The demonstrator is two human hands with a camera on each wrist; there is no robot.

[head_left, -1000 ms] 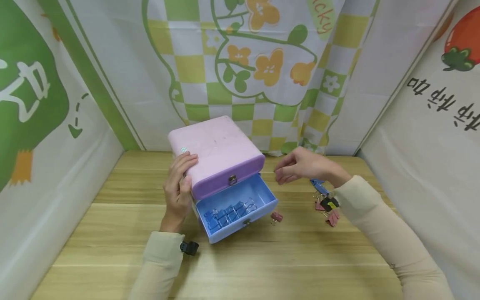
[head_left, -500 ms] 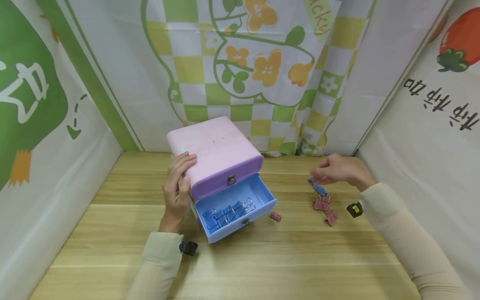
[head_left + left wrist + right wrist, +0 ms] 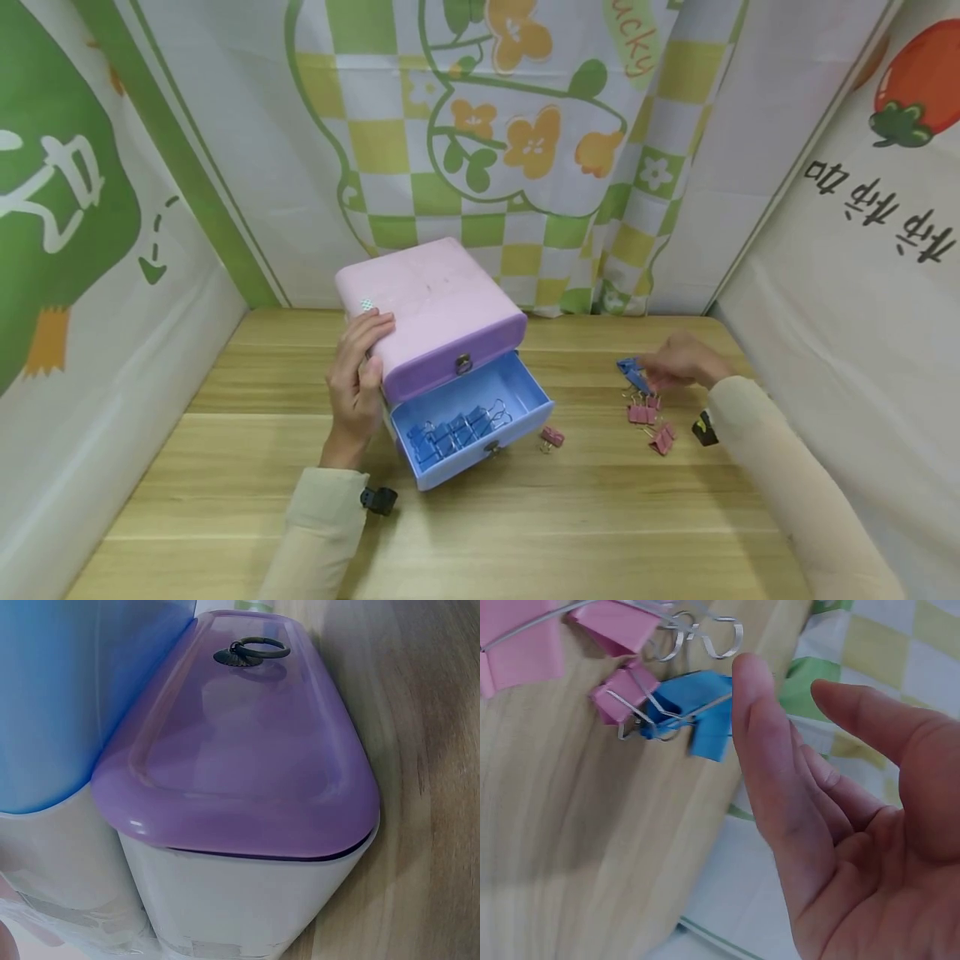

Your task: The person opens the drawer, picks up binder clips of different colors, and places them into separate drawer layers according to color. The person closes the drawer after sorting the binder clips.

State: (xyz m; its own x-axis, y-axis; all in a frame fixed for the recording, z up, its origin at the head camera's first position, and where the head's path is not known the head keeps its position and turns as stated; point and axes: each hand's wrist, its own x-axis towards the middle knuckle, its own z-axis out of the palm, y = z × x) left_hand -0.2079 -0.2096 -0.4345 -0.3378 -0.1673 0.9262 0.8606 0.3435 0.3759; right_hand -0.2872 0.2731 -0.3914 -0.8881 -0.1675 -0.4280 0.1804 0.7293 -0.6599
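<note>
A pink-topped drawer box (image 3: 431, 312) stands on the table with its blue drawer (image 3: 528, 396) pulled out. Several blue binder clips (image 3: 457, 433) lie in that drawer. My left hand (image 3: 354, 387) rests against the box's left side, fingertips over the top edge. At the right, my right hand (image 3: 678, 362) is beside blue binder clips (image 3: 636, 377). In the right wrist view its thumb and index finger (image 3: 754, 697) are spread apart, with nothing between them; the index finger is close to a blue binder clip (image 3: 709, 712). Pink binder clips (image 3: 642, 412) lie just in front.
One pink binder clip (image 3: 552, 435) lies apart, right of the drawer. A closed purple drawer (image 3: 255, 750) with a ring pull sits below the blue one. Fabric walls (image 3: 810, 333) border the table (image 3: 247, 467) at the back and sides.
My right hand has moved right, from near the box to the loose clips, then lowered beside the blue ones. My left hand has stayed on the box.
</note>
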